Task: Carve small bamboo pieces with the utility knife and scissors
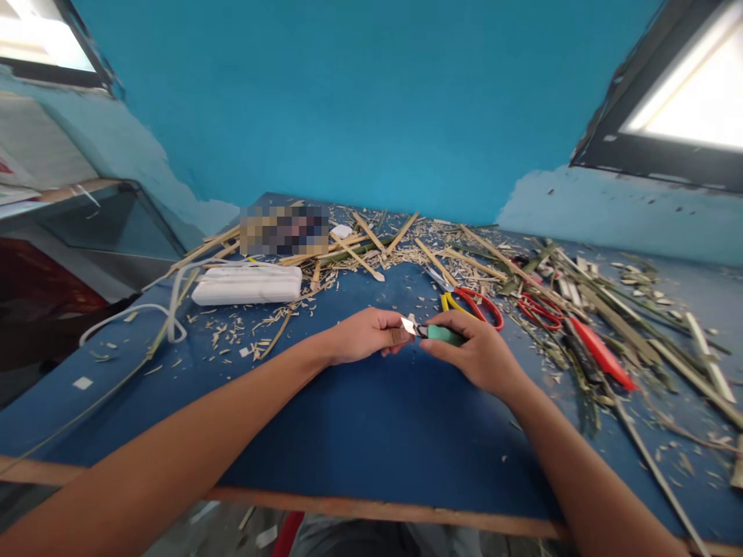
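Blue wall [371,100] behind a dark blue bench [360,433] strewn with pale shavings [400,271] and wood strips [491,251]. Seen from the head camera, two bare hands meet near the middle of the bench. The right hand [473,352] grips a green-handled tool [446,335], its metal end pointing left. The left hand [368,336] pinches a small bright piece [409,326] at that end; whether the two touch is unclear. Red-handled scissors [491,311] lie just beyond the right hand; a white box [247,285] with a cable [172,302] sits further left.
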Available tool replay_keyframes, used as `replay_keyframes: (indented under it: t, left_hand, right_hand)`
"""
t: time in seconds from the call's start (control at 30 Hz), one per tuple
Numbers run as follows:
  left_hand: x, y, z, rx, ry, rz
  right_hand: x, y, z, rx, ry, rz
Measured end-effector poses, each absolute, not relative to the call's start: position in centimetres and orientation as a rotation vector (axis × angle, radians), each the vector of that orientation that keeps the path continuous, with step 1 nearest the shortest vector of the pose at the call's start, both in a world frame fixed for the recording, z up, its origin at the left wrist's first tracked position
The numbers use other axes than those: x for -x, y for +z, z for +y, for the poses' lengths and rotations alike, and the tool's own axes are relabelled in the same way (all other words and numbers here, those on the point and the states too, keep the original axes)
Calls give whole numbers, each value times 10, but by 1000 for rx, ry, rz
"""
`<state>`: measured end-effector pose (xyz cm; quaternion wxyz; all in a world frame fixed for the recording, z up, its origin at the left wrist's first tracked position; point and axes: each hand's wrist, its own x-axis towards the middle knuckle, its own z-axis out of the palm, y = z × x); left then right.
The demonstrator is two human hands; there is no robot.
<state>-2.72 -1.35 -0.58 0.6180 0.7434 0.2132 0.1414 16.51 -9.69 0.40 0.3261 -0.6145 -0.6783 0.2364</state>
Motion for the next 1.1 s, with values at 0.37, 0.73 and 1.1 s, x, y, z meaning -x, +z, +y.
replay_keyframes:
  t: [0.37, 0.73, 1.1]
  left_hand:
    - [32, 4, -16, -1561, 276, 391]
    - [32, -1, -16, -1553, 322, 387]
    - [26, -3, -18, -1511, 462, 462]
  right_hand:
    - [-171, 12, -101, 1547, 706, -1827]
    - [-171, 15, -104, 1536, 722, -1843]
    - [-168, 10, -100, 1568, 621, -1754]
